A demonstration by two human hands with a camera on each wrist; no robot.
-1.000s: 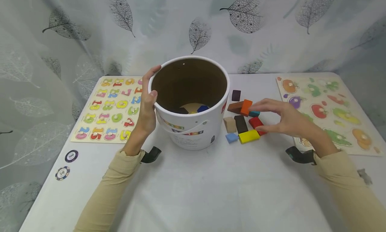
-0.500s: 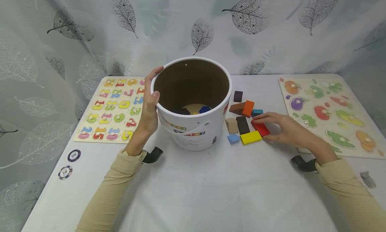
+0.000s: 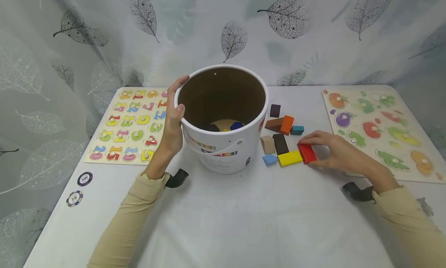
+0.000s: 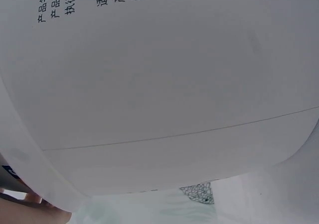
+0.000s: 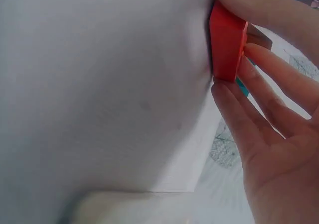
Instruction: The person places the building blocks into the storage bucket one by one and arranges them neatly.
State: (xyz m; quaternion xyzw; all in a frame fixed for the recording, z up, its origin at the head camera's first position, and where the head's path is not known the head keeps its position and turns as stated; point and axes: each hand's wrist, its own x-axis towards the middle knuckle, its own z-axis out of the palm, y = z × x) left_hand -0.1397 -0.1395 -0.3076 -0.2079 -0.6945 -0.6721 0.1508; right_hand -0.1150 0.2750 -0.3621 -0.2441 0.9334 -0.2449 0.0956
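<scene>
Table (image 3: 237,213) spreads wide; left fingers (image 3: 177,84) grip bucket rim (image 3: 224,133), right fingers (image 3: 319,135) pinch red block (image 3: 307,153).

From my end, this looks like a play corner, though I can't tell whether it's in a home or a room set up for recording. A thin leaf-print curtain (image 3: 195,31) hangs beyond the table's (image 3: 223,225) far edge and down its left side. What says play to me are the toys: a number puzzle (image 3: 126,127) at the far left corner, a vegetable puzzle (image 3: 380,133) at the far right, and coloured blocks (image 3: 290,158) beside a bucket (image 3: 223,164) between them.
</scene>
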